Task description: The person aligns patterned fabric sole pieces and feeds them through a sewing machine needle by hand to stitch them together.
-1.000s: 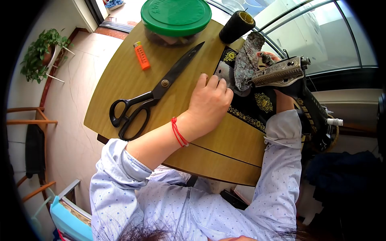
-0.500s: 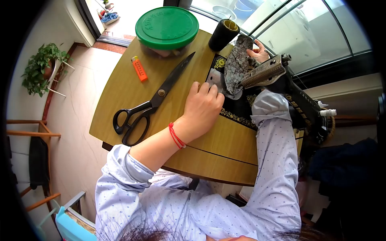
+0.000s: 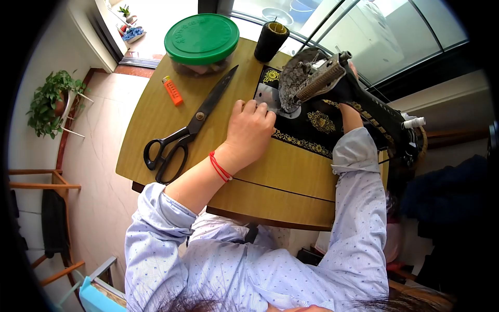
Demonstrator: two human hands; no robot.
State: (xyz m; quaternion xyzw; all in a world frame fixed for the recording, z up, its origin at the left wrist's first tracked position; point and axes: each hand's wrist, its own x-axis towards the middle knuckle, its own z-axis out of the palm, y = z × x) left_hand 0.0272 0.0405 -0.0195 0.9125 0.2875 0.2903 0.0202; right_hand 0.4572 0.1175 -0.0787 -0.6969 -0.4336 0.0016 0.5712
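Note:
A grey speckled piece of cloth (image 3: 292, 86) lies under the needle end of a black sewing machine (image 3: 358, 96). My left hand (image 3: 250, 127), with a red cord at the wrist, rests at the metal needle plate (image 3: 266, 94) beside the cloth's lower edge. Its fingers are curled down and close together; whatever is under the fingertips is hidden. My right forearm reaches beneath the machine's arm. Only a sliver of my right hand (image 3: 354, 69) shows behind the machine head, near the cloth's far side, and its fingers are hidden.
Large black-handled scissors (image 3: 199, 116) and an orange lighter (image 3: 172, 91) lie left on the wooden table (image 3: 218, 179). A green-lidded jar (image 3: 201, 39) and a black thread cone (image 3: 271, 41) stand at the back. White thread (image 3: 414, 122) sits on the machine; windows are behind it.
The cloth has turned and spread under the machine head. My right hand has gone from open view to mostly hidden behind the head. My left hand keeps its place at the plate; the view has shifted.

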